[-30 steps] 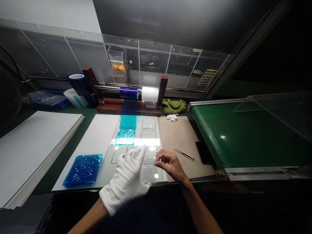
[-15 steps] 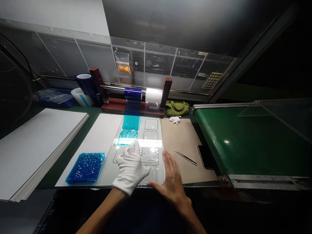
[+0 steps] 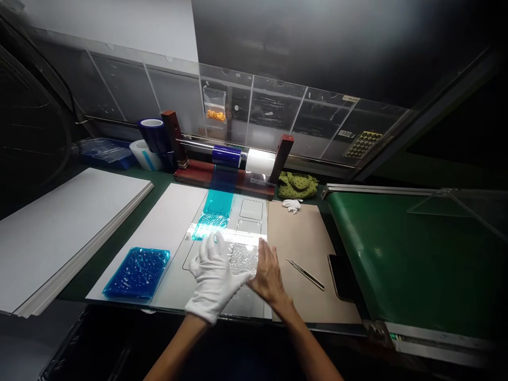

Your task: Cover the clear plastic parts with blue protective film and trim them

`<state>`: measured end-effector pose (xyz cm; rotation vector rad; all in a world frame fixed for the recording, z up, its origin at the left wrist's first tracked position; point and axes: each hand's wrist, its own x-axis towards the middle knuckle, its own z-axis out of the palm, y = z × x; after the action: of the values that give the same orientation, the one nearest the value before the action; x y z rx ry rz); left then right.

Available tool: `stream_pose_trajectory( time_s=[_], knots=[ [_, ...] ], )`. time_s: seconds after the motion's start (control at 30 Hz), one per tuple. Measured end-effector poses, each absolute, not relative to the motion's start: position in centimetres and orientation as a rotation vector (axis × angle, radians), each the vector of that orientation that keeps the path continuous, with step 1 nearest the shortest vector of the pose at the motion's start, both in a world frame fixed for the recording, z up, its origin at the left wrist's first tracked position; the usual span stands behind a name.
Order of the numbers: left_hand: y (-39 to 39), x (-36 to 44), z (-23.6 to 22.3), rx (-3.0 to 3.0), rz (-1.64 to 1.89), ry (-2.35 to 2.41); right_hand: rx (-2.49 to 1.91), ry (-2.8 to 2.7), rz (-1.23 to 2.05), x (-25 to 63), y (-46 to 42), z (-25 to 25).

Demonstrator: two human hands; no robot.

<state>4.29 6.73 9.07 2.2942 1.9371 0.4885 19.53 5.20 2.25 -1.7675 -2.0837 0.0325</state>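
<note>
Along a green work surface (image 3: 93,264), a gloved left hand (image 3: 216,275) and a bare right hand (image 3: 268,275) are working either side of bubbled clear film (image 3: 242,258) on a template (image 3: 170,286), each grip released, flat fingers favouring even smoothing.

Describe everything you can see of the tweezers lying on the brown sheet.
The tweezers are long, slim and straight, with two narrow arms lying close together, and they look like polished steel. They rest flat on the tan board, slanting diagonally across its lower part, with one end pointing up and to the left in this view. Only the board touches them. The tips are too small to make out clearly.
</note>
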Motion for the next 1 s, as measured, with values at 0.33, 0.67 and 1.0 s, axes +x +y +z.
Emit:
stream_pose_trajectory(
  time_s=[0.33, 0.67, 1.0],
  knots=[
    [4.7, -1.1, 4.2, 1.991, 0.197, 2.365, -1.693, -2.438, -0.059, 27.1, 16.9, -2.1],
    [4.7, -1.7, 3.8, 1.935, 0.242, 2.376, -1.628, -2.532, -0.044, 27.3, 19.2, -3.3],
    [12.3, -1.8, 0.7, 1.548, 0.133, 2.256, -1.649, -2.384, -0.029, 28.2, 19.6, -3.2]
  ],
)
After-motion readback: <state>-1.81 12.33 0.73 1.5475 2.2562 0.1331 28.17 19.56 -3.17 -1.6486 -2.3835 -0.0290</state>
